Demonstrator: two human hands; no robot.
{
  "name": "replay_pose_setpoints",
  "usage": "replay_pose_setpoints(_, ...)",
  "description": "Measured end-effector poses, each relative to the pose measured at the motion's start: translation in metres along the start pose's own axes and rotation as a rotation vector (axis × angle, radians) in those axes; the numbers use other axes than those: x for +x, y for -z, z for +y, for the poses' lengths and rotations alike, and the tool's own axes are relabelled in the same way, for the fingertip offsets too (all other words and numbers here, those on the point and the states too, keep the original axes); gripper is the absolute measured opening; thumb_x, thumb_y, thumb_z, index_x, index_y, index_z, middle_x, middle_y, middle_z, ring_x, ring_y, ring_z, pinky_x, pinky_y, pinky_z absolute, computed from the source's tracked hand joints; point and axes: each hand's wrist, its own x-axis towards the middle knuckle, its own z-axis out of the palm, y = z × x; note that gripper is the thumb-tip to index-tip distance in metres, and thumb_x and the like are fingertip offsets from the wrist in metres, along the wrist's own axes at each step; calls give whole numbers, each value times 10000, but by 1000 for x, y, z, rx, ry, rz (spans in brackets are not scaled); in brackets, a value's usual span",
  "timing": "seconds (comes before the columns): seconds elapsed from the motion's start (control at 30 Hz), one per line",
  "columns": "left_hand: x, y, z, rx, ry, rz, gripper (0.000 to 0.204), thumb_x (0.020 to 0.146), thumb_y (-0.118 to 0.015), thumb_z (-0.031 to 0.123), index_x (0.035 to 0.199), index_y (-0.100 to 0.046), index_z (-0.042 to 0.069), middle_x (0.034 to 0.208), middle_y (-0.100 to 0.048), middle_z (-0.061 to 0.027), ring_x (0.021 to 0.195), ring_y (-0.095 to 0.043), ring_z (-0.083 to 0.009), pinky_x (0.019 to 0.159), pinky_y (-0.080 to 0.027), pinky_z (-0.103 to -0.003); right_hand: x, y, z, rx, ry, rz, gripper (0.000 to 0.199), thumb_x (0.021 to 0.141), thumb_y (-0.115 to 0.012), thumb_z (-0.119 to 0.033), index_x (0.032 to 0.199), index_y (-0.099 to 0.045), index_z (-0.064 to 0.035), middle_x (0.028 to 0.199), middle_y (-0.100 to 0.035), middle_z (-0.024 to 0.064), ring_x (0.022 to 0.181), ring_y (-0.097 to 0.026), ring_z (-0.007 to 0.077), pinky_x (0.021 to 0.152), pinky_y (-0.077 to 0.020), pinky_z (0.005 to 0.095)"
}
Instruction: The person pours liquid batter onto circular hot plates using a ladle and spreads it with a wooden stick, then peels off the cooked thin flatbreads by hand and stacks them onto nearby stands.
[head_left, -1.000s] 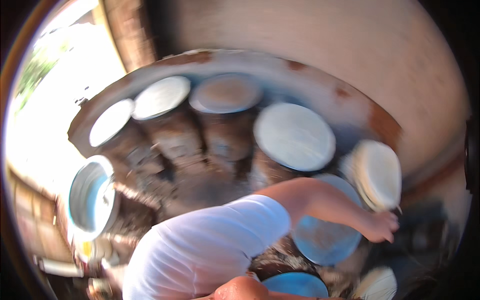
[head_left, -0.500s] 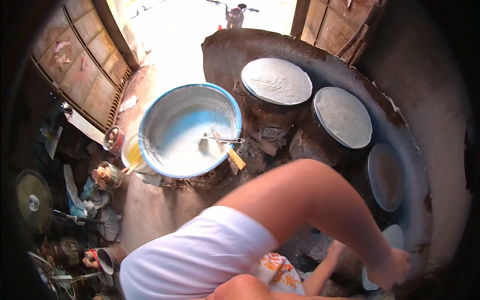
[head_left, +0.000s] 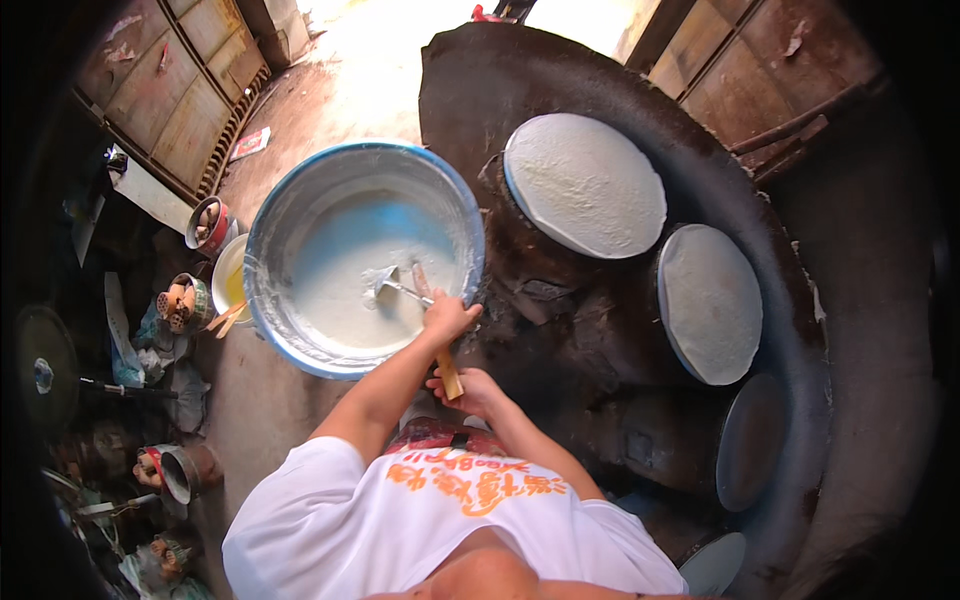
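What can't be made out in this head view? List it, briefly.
1. Head view: whether the left hand grips the ladle or the wooden-handled tool. The hand's back covers both handles.
2. Head view: the lowest round white disc, cut off by the white shirt and the picture's edge.
3. Head view: contents of the small cans at left, too small.

A rustic cooking workshop. A curved dark clay stove [head_left: 600, 330] carries round cloth-covered steaming pots [head_left: 585, 183]. A wide metal basin of white batter [head_left: 360, 260] stands on the dirt floor.

one basin [head_left: 270, 290], four round steamer tops [head_left: 585, 185]
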Motion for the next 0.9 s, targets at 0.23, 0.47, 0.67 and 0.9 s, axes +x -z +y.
replay_pose_setpoints(0.23,7,43,-113,-440,17,28,317,660,-665,164,934,-609,15,886,-604,-231,658,-601,-290,602,-508,-370,5,-36,-50,-138,-132,119,246,928,-434,-147,1131,-509,-29,885,-637,129,707,-632,231,590,-538,359)
replay_pose_setpoints(0.47,-20,99,-212,-733,232,16,507,860,-481,62,1364,-429,87,684,-572,-103,450,-542,-173,378,-445,-322,19,-49,-103,-1411,673,566,321,919,-426,-206,1172,-538,-42,960,-625,259,891,-608,445,809,-487,475)
replay_pose_setpoints(0.67,31,82,-191,-1233,179,-216,447,879,-476,68,1322,-415,88,600,-427,-26,422,-404,-116,373,-350,-262,6,-76,-100,-1942,322,628,248,910,-418,-168,1120,-522,-87,764,-643,220,742,-642,387,622,-506,511)
replay_pose_setpoints(0.9,67,98,-186,-1327,371,-240,496,908,-469,94,1383,-343,163,589,-383,1,432,-372,-95,375,-310,-240,-9,-92,-116,-1731,358,810,282,922,-423,-220,1175,-542,-183,778,-645,216,714,-629,412,639,-491,532)
